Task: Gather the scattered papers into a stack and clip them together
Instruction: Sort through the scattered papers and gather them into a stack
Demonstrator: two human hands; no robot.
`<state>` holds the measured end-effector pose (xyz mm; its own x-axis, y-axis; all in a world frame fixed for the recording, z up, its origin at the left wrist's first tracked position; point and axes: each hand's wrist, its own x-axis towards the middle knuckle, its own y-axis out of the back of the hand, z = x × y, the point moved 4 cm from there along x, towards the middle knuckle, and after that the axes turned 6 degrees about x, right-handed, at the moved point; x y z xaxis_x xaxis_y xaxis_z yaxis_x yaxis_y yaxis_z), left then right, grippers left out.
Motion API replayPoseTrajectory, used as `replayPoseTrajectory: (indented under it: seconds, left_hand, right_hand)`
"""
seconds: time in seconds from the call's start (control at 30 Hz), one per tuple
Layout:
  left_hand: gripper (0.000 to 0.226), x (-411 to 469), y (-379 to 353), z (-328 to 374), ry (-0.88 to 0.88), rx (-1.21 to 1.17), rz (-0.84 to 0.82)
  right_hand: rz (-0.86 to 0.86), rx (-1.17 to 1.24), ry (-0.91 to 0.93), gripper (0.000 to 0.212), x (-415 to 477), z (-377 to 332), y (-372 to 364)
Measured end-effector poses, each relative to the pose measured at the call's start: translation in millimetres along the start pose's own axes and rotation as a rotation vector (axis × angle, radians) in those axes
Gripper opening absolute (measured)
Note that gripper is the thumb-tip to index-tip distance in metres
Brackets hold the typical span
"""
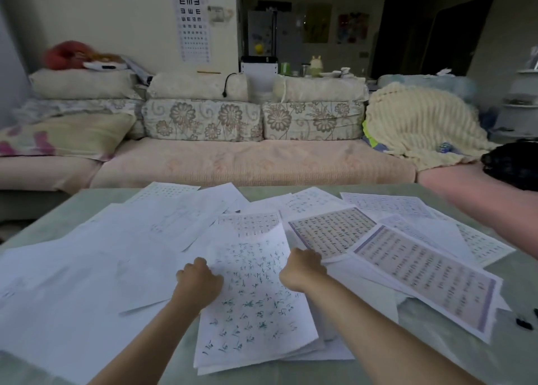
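White stack (pixel 253 306) hides fingertips of left hand (pixel 201 279), right hand (pixel 302 271) (writing blurred).

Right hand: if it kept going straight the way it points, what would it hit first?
Probably the handwritten sheet whose edge the right hand grips; its curled top lies just ahead, though depth is unclear.

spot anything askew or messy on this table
Yes: loose sheets lie fanned at odd angles across the table, overlapping. Only the handwritten pile, gripped by the left hand and right hand, looks roughly squared.
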<state>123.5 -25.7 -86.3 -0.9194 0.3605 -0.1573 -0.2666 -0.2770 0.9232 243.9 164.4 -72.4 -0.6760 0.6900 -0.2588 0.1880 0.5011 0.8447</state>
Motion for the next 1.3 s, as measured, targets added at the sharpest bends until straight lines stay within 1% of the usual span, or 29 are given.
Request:
replayPoseTrajectory:
  seconds: [0.07, 0.13, 0.17, 0.23, 0.27, 0.33, 0.43, 0.57, 0.63, 0.73, 0.77, 0.9, 0.93, 1.0, 1.07, 1.1, 1.17, 1.23, 1.3]
  left_hand:
    - [0.048, 1.8, 3.0, -1.4, 0.023, -0.088, 0.001]
    - [0.046, 3.5, 4.5, -4.0, 0.031, -0.186, -0.033]
    - [0.049, 4.8, 3.3, -5.9, 0.039, -0.262, -0.064]
    - [0.068, 6.3, -0.9, -7.6, 0.056, -0.412, -0.124]
    - [0.076, 5.4, -1.7, -7.1, 0.056, -0.442, -0.141]
    - [0.081, 5.6, -3.1, -4.7, 0.036, -0.421, -0.139]
    - [0.077, 3.3, -3.8, 1.8, -0.007, -0.356, -0.118]
    - [0.076, 1.5, -5.4, 5.2, -0.021, -0.351, -0.107]
    - [0.076, 2.6, -5.7, 3.9, -0.009, -0.371, -0.100]
    - [0.074, 3.4, -6.8, 3.2, 0.005, -0.425, -0.108]
    - [0.074, 3.7, -7.2, 3.2, 0.001, -0.436, -0.106]
    - [0.077, 0.6, -7.2, 5.8, -0.030, -0.441, -0.116]
    - [0.078, -1.5, -6.0, 8.0, -0.042, -0.437, -0.117]
    - [0.082, -4.8, -1.4, 12.9, -0.053, -0.482, -0.100]
    - [0.087, -7.2, 7.2, 19.6, -0.085, -0.637, -0.075]
    - [0.083, -9.3, 13.6, 24.2, -0.109, -0.750, -0.071]
    - [0.062, -15.3, 29.2, 35.6, -0.167, -0.961, -0.044]
    - [0.036, -25.5, 49.5, 48.1, -0.245, -1.081, 0.065]
    - [0.022, -38.6, 68.5, 60.0, -0.327, -1.137, 0.191]
  right_hand:
    - [0.008, -0.057, -0.050, 0.053, 3.4, -0.6, -1.5]
    - [0.003, -0.013, -0.088, 0.058, 5.4, -0.1, 0.6]
    - [0.018, 0.076, -0.110, 0.059, 8.3, 2.9, 1.6]
    - [0.028, 0.329, -0.182, 0.062, 10.5, 10.3, 3.5]
    - [0.023, 0.415, -0.193, 0.062, 10.8, 13.0, 4.8]
    - [-0.022, 0.466, -0.191, 0.058, 9.2, 15.9, 6.7]
    - [-0.071, 0.452, -0.169, 0.059, 6.8, 18.6, 7.5]
    - [-0.015, 0.367, -0.125, 0.050, 11.2, 23.0, 7.9]
    - [-0.018, 0.368, -0.089, 0.049, 12.9, 24.2, 9.1]
    - [-0.077, 0.448, -0.067, 0.057, 9.8, 27.4, 8.5]
    - [-0.077, 0.452, -0.066, 0.056, 9.1, 29.0, 9.2]
    - [0.020, 0.525, -0.033, 0.030, 9.8, 34.2, 25.6]
    - [0.045, 0.560, -0.002, 0.025, 8.1, 33.5, 33.0]
    - [0.082, 0.633, 0.090, 0.024, 1.1, 29.3, 48.9]
    - [0.103, 0.716, 0.211, 0.029, -11.0, 23.6, 64.9]
    - [0.119, 0.755, 0.268, 0.032, -16.5, 21.3, 72.0]
    - [0.154, 0.837, 0.384, 0.036, -25.8, 16.5, 83.5]
    - [0.188, 0.888, 0.475, 0.040, -32.1, 11.5, 91.1]
    - [0.226, 0.919, 0.544, 0.044, -37.3, 5.9, 97.2]
